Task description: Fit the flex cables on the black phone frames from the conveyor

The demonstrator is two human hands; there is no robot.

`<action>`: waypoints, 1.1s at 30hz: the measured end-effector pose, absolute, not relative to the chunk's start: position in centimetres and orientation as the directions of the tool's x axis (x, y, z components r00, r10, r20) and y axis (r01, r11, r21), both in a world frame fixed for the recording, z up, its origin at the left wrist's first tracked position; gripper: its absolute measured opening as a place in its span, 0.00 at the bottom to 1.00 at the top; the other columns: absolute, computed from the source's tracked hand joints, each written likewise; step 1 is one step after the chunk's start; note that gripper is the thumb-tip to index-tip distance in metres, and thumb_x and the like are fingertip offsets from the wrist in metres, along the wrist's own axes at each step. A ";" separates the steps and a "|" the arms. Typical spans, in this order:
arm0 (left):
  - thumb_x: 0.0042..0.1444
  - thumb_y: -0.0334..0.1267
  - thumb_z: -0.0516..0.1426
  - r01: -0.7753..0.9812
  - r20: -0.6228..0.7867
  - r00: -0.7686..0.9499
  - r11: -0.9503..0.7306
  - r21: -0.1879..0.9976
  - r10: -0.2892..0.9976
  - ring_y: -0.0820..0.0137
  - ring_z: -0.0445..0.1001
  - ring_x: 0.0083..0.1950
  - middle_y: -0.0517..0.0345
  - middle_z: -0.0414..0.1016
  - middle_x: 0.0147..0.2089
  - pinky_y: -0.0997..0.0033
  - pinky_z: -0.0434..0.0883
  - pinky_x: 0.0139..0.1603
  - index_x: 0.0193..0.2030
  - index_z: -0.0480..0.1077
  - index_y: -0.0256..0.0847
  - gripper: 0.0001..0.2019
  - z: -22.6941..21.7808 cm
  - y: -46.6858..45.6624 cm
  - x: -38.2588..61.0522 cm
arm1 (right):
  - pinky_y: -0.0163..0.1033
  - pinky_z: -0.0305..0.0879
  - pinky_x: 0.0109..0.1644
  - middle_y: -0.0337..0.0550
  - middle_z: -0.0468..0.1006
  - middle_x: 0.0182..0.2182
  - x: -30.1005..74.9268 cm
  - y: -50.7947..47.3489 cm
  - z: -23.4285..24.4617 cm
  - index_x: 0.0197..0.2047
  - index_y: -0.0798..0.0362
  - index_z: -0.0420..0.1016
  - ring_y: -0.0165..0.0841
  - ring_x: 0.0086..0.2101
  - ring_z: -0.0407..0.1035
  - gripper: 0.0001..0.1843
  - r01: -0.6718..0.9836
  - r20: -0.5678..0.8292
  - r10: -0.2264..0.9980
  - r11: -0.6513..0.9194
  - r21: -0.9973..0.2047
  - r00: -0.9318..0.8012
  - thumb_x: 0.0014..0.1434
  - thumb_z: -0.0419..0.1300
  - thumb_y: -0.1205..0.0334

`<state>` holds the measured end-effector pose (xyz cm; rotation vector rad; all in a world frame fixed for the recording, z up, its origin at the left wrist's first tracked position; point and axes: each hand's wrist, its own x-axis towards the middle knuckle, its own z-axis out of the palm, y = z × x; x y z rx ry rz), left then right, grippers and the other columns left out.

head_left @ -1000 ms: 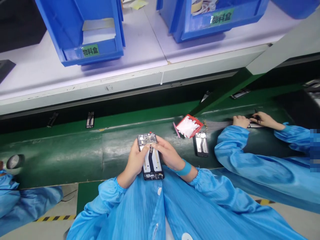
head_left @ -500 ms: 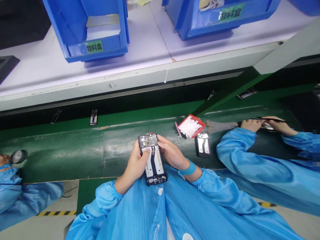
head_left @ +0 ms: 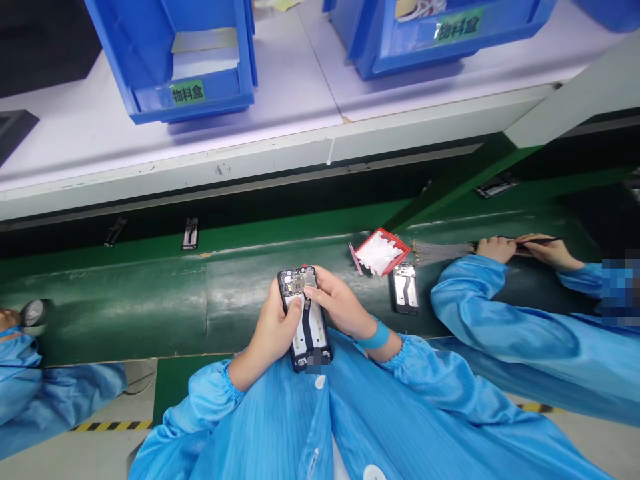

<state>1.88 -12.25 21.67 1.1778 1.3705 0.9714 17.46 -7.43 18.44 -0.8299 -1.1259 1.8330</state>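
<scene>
An opened smartphone (head_left: 311, 330) is held between my two hands, close to my body, its bare circuit board and black flex cable facing up. My left hand (head_left: 275, 320) grips its left side, thumb lying over the inside. Around the upper right edge is my right hand (head_left: 343, 303), its thumb pressing on the lower part of the circuit board; its fingers are partly hidden behind the phone. To the right, another opened smartphone (head_left: 405, 289) lies on the green bench beside a red tray (head_left: 407, 245) of white strips.
A pink tool (head_left: 355, 259) leans at the tray's left. A bundle of thin wires (head_left: 443, 252) lies toward a co-worker's hands (head_left: 500, 249). Phones (head_left: 191, 233) sit on the strip behind. Blue bins (head_left: 215, 100) stand on the shelf (head_left: 290, 143) above; a green post (head_left: 455, 183) slants down.
My right thumb has moved left and down, from the board's right edge onto the board. The phones on the back strip have shifted slightly right. The co-worker's hands at right have moved.
</scene>
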 end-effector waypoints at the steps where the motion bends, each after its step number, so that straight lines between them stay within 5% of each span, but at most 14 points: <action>1: 0.68 0.39 0.54 0.161 -0.192 0.018 0.186 0.969 0.981 0.60 0.75 0.56 0.50 0.76 0.56 0.62 0.71 0.56 0.62 0.64 0.41 0.18 21.8 -12.3 1.9 | 0.49 0.69 0.62 0.46 0.79 0.54 17.4 -7.5 18.6 0.58 0.49 0.71 0.43 0.55 0.74 0.23 -0.280 -0.109 0.892 -0.252 -0.926 -0.440 0.65 0.68 0.49; 7: 0.65 0.39 0.57 0.177 -0.181 -0.004 0.179 0.968 0.983 0.60 0.76 0.53 0.51 0.78 0.52 0.63 0.71 0.54 0.58 0.66 0.41 0.16 21.8 -12.1 2.0 | 0.49 0.71 0.58 0.48 0.80 0.50 17.2 -7.8 18.9 0.57 0.50 0.70 0.44 0.51 0.75 0.23 -0.155 -0.113 0.923 -0.181 -0.971 -0.368 0.64 0.68 0.50; 13: 0.60 0.37 0.60 -0.094 -0.215 -0.087 0.207 0.974 0.973 0.62 0.77 0.53 0.53 0.79 0.53 0.64 0.71 0.57 0.57 0.70 0.41 0.18 20.8 -11.6 2.2 | 0.52 0.66 0.66 0.48 0.79 0.56 17.6 -7.1 18.7 0.59 0.49 0.73 0.45 0.57 0.73 0.24 -0.283 -0.102 0.850 -0.282 -0.917 -0.516 0.65 0.67 0.47; 18: 0.54 0.37 0.64 -0.342 -0.368 -0.079 0.321 0.883 0.926 0.67 0.77 0.43 0.55 0.80 0.46 0.70 0.72 0.46 0.53 0.72 0.40 0.19 21.1 -11.6 2.2 | 0.52 0.60 0.70 0.45 0.78 0.59 17.8 -7.0 18.5 0.63 0.46 0.74 0.45 0.61 0.69 0.28 -0.314 -0.165 0.833 -0.372 -0.873 -0.528 0.64 0.70 0.46; 24: 0.45 0.38 0.69 -0.536 -0.546 -0.017 0.453 0.712 0.838 0.67 0.77 0.35 0.56 0.81 0.40 0.71 0.73 0.37 0.51 0.74 0.39 0.24 22.3 -11.3 1.7 | 0.49 0.70 0.57 0.44 0.80 0.53 17.9 -7.3 17.8 0.62 0.45 0.78 0.42 0.47 0.73 0.28 -0.236 -0.257 0.843 -0.402 -0.885 -0.474 0.66 0.64 0.37; 33: 0.46 0.37 0.69 -0.537 -0.531 -0.034 0.433 0.724 0.847 0.65 0.79 0.41 0.56 0.81 0.43 0.69 0.74 0.44 0.50 0.73 0.40 0.23 21.7 -11.4 1.6 | 0.46 0.71 0.53 0.44 0.80 0.50 18.0 -7.0 17.4 0.64 0.44 0.76 0.41 0.44 0.72 0.29 -0.163 -0.213 0.846 -0.328 -0.930 -0.489 0.68 0.62 0.37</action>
